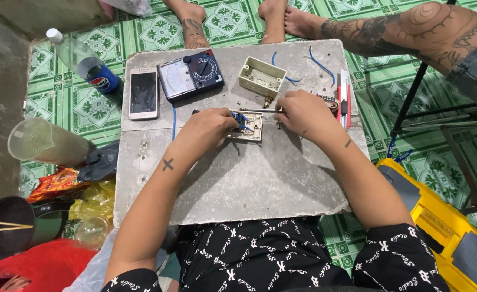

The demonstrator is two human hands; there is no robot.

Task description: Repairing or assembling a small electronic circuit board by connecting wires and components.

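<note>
- A person sits on the floor with a small grey slab serving as a desk [238,184] across the lap, seen from above.
- The left hand [208,130] is closed on the left edge of a pale switch plate [247,127] lying face down at the middle of the desk, blue wires showing at its back.
- The right hand [303,114] is clamped on a screwdriver [260,110], its thin shaft pointing left to the far edge of the plate.
- The step in hand looks like work on a terminal screw at the plate's back; it seems to call for a steady plate and a tip seated squarely in the screw.
- Far on the desk: a white phone [143,92] at left, an analogue multimeter [189,75] beside it, and an open cream wall box [262,77] just beyond the plate.
- Loose blue wire offcuts [319,64] lie at the far right.
- Around it: green patterned floor tiles [87,108], a plastic bottle [81,60] at far left, a yellow toolbox [438,216] at near right, another person's bare feet [273,16] at the far edge.
</note>
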